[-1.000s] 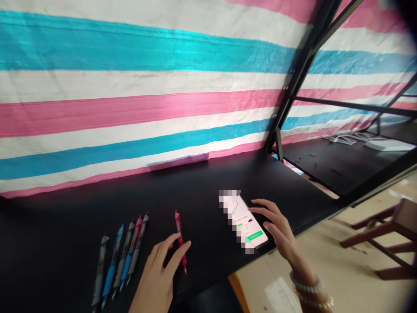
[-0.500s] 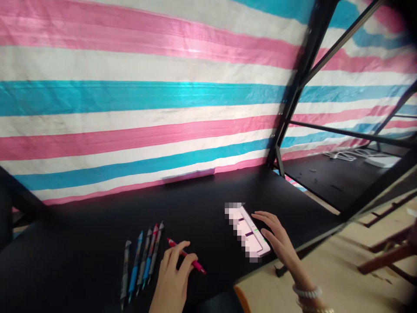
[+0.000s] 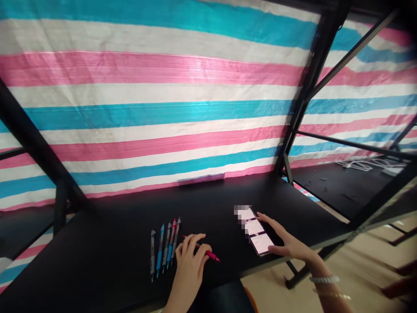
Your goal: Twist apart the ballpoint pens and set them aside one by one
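Observation:
My left hand is closed over a red pen, with the thumb and fingers on its barrel near the black desk top. Part of the pen is hidden under the fingers. To the left of that hand, several pens with grey, blue and red parts lie side by side. My right hand is spread along the right edge of a phone with a lit screen. Its thumb touches the lower right corner, and the fingertips reach the upper right edge. Blurred blocks cover the phone's left edge.
Behind the desk hangs a striped pink, blue and white sheet. Black metal frame posts rise at both ends. On the neighbouring desk to the right lie white cables. A chair edge shows below the front edge.
My view has shifted, so everything sits further right. My right thumb has come onto the phone's lower corner, and the phone's screen looks different. My left hand stays on the red pen.

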### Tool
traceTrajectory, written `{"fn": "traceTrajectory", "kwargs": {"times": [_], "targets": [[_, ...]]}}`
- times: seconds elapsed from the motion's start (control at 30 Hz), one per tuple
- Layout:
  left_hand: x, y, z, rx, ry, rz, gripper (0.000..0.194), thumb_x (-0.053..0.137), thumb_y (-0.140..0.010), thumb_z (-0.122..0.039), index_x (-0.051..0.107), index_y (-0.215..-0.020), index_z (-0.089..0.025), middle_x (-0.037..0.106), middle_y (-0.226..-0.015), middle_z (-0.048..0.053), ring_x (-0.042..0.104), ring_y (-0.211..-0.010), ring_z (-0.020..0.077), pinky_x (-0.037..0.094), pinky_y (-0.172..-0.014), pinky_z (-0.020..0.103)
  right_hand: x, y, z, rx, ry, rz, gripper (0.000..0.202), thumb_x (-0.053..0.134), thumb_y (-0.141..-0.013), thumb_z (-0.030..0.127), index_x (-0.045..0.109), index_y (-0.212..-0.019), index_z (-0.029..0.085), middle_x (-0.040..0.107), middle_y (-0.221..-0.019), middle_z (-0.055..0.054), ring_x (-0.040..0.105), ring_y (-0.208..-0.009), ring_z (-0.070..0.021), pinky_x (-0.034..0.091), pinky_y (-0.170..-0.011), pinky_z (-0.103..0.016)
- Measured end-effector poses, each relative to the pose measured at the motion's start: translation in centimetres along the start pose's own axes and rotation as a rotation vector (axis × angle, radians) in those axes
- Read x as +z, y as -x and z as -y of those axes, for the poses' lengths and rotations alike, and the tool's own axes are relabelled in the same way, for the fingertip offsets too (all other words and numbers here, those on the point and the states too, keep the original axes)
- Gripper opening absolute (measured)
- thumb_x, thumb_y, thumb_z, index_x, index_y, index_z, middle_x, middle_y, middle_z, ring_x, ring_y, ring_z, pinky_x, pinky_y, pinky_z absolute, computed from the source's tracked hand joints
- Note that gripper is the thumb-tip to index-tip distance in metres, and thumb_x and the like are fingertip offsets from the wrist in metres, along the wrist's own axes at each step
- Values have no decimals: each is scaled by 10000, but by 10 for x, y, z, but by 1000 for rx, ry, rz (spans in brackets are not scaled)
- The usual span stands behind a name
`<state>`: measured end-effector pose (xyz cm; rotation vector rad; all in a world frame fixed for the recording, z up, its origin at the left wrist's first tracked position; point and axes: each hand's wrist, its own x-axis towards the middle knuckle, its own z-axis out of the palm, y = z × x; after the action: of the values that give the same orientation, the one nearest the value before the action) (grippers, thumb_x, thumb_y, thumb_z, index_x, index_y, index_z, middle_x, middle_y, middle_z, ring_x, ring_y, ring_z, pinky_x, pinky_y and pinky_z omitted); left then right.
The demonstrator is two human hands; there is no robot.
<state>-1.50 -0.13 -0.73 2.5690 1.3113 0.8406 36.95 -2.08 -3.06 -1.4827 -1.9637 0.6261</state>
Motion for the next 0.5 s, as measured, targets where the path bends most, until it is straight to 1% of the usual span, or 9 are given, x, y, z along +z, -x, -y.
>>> {"fn": "traceTrajectory", "kwargs": {"times": [0.07,0.13,0.2,0.3,0.4,0.5], "targets": [[-1,0,-1,-7,14,1,317,436,-928,-57,660,-993,-272,615,-1286,81,490,-1264,310,430,-964,528,0,0,0,-2,1,0,886,731,-792,508,337,-1553,282,358,-1616,-108,294,-1488,-352,243,-1195,-562],[-2,-1,-2,-13,25,1,308,443,-927,-60,660,-987,-269,613,-1284,78,491,-1261,306,425,-972,527,3,-2,0,-2,6,-48,866,746,-776,484,379,-1529,266,388,-1599,-121,319,-1477,-352,263,-1189,-551],[-3,-1,-3,-19,33,1,303,452,-924,-60,661,-985,-269,612,-1285,74,492,-1257,303,425,-976,522,8,-4,1,4,9,-95,811,738,-780,462,426,-1496,242,421,-1575,-140,366,-1453,-354,289,-1178,-546],[-5,-1,-3,-21,37,4,307,448,-925,-60,666,-977,-270,618,-1275,73,497,-1250,301,430,-967,517,16,-9,3,28,18,-157,756,690,-814,431,429,-1489,214,514,-1495,-165,462,-1386,-355,325,-1149,-558],[-6,-1,-3,-12,38,10,308,442,-927,-64,668,-973,-268,621,-1267,78,501,-1243,303,430,-960,520,19,-13,5,44,27,-213,750,666,-814,419,428,-1496,218,611,-1390,-149,542,-1311,-351,376,-1110,-555],[-6,-1,-2,-3,39,4,301,445,-932,-77,671,-977,-271,621,-1267,75,500,-1240,299,423,-966,521,20,-15,9,45,35,-243,735,664,-809,427,455,-1484,228,650,-1340,-131,575,-1276,-344,399,-1096,-543]]}}
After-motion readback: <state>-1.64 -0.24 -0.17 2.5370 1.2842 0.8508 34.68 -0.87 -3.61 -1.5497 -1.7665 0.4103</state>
